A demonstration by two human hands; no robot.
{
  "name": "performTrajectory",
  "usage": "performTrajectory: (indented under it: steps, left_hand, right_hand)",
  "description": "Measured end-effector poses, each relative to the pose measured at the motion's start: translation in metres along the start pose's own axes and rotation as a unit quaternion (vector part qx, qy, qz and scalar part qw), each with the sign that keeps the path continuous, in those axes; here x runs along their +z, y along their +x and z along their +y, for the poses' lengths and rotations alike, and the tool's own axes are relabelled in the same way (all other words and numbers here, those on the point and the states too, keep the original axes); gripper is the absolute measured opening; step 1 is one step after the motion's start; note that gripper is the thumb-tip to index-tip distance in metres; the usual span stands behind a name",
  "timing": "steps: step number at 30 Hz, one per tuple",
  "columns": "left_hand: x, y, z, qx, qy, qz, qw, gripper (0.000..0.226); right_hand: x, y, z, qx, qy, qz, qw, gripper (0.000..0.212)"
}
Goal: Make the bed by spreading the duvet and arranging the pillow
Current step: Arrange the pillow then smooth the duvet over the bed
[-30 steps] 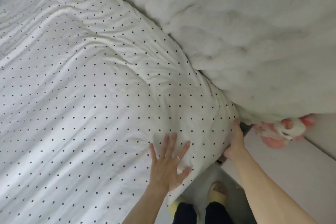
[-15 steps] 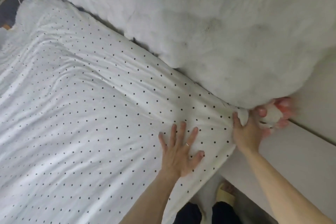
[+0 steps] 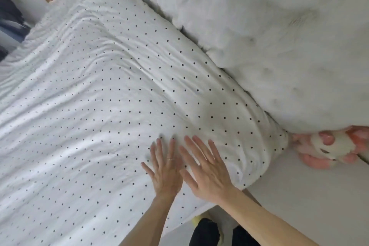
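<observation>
Your right hand (image 3: pixel 207 173) has left the duvet corner (image 3: pixel 259 162). Half a second ago it was down at that corner, right by the pink-and-white plush toy (image 3: pixel 329 146). Now it lies flat on top of the polka-dot duvet (image 3: pixel 99 106), just beside your left hand (image 3: pixel 165 170). The left hand has hardly shifted and is still palm-down on the fabric, ring (image 3: pixel 170 159) showing.

Hand state: both have fingers straight and spread, gripping nothing, pressing the duvet close together near the bed's near edge.

The duvet covers the bed from far left to the near right corner. Its long edge runs along the fluffy white throw (image 3: pixel 279 36) at upper right. The corner is rounded over the mattress edge, next to the plain white ledge (image 3: pixel 309 195). Soft ridges still run through the middle of the fabric.

My read is that the corner work is finished and you are into smoothing. The likely next move is to sweep both palms outward over the ridges.

No pillow is identifiable here. Whether one sits under the throw or out of view, I can't tell, so I'd judge that half of the task still open.

The plush toy is wedged between the throw and the ledge, touching the duvet corner. It could snag if you pull the corner again.
</observation>
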State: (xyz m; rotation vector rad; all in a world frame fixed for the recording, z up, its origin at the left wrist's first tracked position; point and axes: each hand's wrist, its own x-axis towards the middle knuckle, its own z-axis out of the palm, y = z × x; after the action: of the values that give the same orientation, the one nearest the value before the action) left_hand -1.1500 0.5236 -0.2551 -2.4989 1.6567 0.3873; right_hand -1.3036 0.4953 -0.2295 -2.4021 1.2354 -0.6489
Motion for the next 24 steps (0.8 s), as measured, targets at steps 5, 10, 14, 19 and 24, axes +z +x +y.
performTrajectory:
  steps: [5,10,14,19,24]
  left_hand:
    - [0.007,-0.013,-0.049,-0.088,-0.048,-0.039,0.994,0.061]
    - [0.013,-0.030,-0.060,-0.093,-0.065,-0.097,0.989,0.069]
    - [0.010,-0.033,-0.064,-0.074,-0.048,-0.106,0.990,0.080]
    - [0.005,-0.048,-0.080,-0.013,-0.041,-0.113,0.993,0.092]
    - [0.016,-0.096,-0.129,-0.115,-0.028,-0.108,0.987,0.091]
  right_hand:
    - [0.005,-0.005,0.104,0.123,-0.137,-0.172,0.968,0.064]
    - [-0.008,-0.015,0.146,0.438,-0.080,-0.188,0.875,0.071]
    - [0.011,0.004,0.066,0.382,-0.074,-0.138,0.911,0.075]
    - [0.045,0.014,-0.028,-0.074,-0.077,-0.214,0.971,0.082]
    - [0.045,-0.006,0.038,0.128,-0.189,-0.382,0.895,0.102]
